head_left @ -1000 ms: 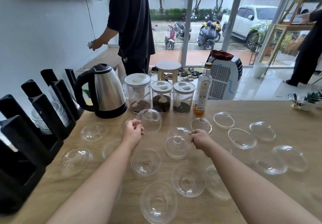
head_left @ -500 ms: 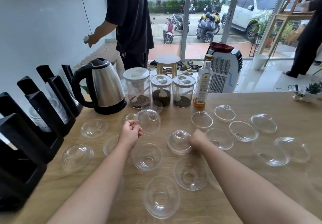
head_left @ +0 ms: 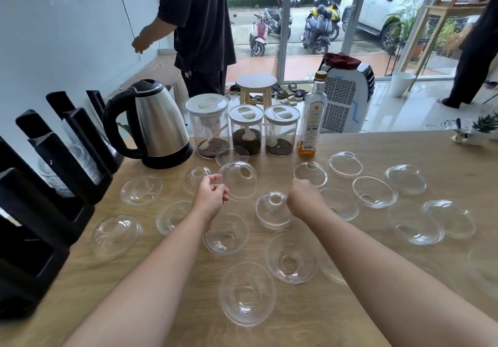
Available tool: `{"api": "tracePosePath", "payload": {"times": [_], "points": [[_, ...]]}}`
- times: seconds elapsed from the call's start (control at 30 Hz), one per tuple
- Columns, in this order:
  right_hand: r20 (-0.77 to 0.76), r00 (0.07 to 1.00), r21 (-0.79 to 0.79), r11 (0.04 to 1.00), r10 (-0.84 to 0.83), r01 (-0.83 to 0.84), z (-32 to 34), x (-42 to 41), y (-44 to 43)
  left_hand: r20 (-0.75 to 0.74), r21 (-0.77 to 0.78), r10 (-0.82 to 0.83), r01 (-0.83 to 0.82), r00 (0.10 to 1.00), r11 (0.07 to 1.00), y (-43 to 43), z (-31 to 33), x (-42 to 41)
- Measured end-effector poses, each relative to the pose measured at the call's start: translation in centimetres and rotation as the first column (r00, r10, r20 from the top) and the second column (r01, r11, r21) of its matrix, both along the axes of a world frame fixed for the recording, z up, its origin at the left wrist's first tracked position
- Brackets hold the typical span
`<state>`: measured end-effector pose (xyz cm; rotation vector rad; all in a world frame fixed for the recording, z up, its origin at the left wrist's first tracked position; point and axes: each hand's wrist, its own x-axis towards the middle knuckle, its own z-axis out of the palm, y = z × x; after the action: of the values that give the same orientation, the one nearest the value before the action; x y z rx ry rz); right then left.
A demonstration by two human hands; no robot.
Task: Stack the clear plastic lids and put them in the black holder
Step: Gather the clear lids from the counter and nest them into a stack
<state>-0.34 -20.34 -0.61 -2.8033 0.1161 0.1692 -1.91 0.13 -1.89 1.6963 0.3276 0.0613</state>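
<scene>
Bottle label (head_left: 310, 128) too blurred to read.

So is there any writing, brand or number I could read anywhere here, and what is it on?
Nothing here reads clearly.
Bottle label: an emblem and lines of print, too small to read.
Kettle, air cooler: no brand shows.
Clear lid pinched by the left hand: no print shows.
Car and scooters outside: nothing legible.
</scene>
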Motion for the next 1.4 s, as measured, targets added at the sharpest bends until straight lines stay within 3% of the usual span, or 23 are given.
{"api": "tracePosePath", "payload": {"times": [0.1, 0.17, 0.2, 0.27, 0.47, 0.7, 0.83, 0.93, 1.03, 1.13, 1.4], "points": [[0.081, 0.993, 0.335, 0.941, -0.084, 0.053, 1.4, 1.1, -0.7, -0.028, -0.089, -0.061, 0.058, 0.998, 0.994, -1.2, 0.8, 0.4], [-0.012, 0.995, 0.629, 0.773, -0.102, 0.087, 1.6, 1.3, -1.1, -0.067, -0.177, -0.125, 0.112, 0.99, 0.978, -2.1, 1.2, 0.5], [-0.049, 0.994, 0.722, 0.684, -0.098, 0.103, 1.6, 1.2, -1.3, -0.089, -0.203, -0.162, 0.142, 0.983, 0.969, -2.5, 1.3, 0.5], [-0.091, 0.993, 0.775, 0.62, -0.08, 0.121, 1.4, 0.8, -1.7, -0.126, -0.223, -0.222, 0.191, 0.967, 0.956, -3.2, 1.3, 0.5], [-0.257, 0.966, 0.81, 0.543, -0.011, 0.222, -0.2, 0.3, -2.7, -0.174, -0.242, -0.26, 0.215, 0.95, 0.946, -4.0, 0.7, 0.7], [-0.235, 0.969, 0.767, 0.627, 0.073, 0.139, -0.7, -0.4, -2.7, -0.22, -0.064, -0.25, 0.242, 0.943, 0.968, -5.3, 0.3, 1.1], [-0.121, 0.99, 0.671, 0.741, 0.071, 0.029, -1.3, -0.9, -2.1, -0.248, 0.278, -0.201, 0.268, 0.948, 0.922, -5.8, 0.0, 1.5], [-0.073, 0.992, 0.559, 0.828, 0.104, -0.046, -1.7, -1.0, -1.4, -0.283, 0.523, -0.181, 0.31, 0.942, 0.794, -6.0, -0.3, 2.2], [-0.04, 0.986, 0.438, 0.89, 0.163, -0.129, -2.1, -1.0, -1.0, -0.333, 0.646, -0.187, 0.368, 0.924, 0.669, -6.1, -0.5, 2.2], [-0.019, 0.977, 0.405, 0.895, 0.212, -0.187, -2.3, -1.3, -0.9, -0.359, 0.67, -0.224, 0.417, 0.906, 0.614, -5.9, -0.9, 2.1], [0.021, 0.953, 0.32, 0.901, 0.303, -0.293, -2.8, -1.3, -0.7, -0.355, 0.647, -0.275, 0.447, 0.894, 0.618, -5.3, -1.2, 2.2]]}}
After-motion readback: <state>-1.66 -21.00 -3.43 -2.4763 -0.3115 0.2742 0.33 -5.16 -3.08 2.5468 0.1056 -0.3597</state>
